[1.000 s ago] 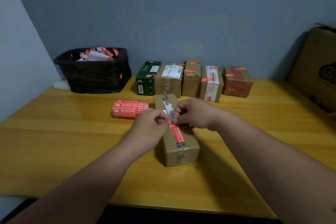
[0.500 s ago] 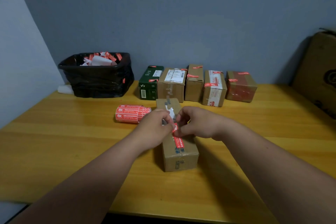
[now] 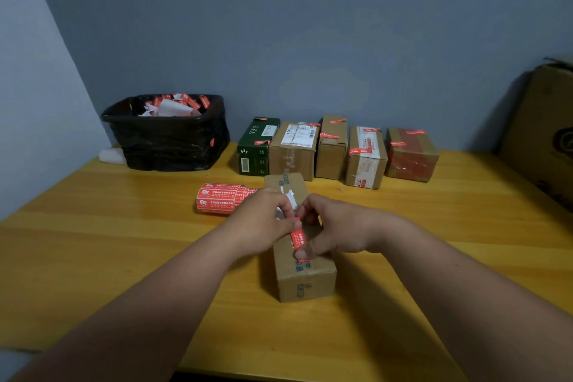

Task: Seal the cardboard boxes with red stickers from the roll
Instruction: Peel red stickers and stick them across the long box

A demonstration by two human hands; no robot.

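Note:
A long brown cardboard box [image 3: 305, 276] lies lengthwise on the wooden table [image 3: 124, 242] in front of me. A red sticker [image 3: 298, 240] runs along the box's top. My right hand [image 3: 335, 228] holds the sticker, with its thumb on the near end and its fingers curled at the far end. My left hand [image 3: 263, 222] pinches the white backing strip [image 3: 290, 199] that curls up off the sticker's far end. The roll of red stickers [image 3: 221, 198] lies on its side just left of the box, behind my left hand.
Several boxes with red stickers stand in a row against the back wall, a green one [image 3: 255, 147] at its left end. A black bin [image 3: 167, 132] with discarded backing paper sits at the back left. A large cardboard carton [image 3: 545, 133] leans at the far right.
My right thumb has slid down to the near end of the sticker, which now lies closer to the box top. The view has tilted slightly upward.

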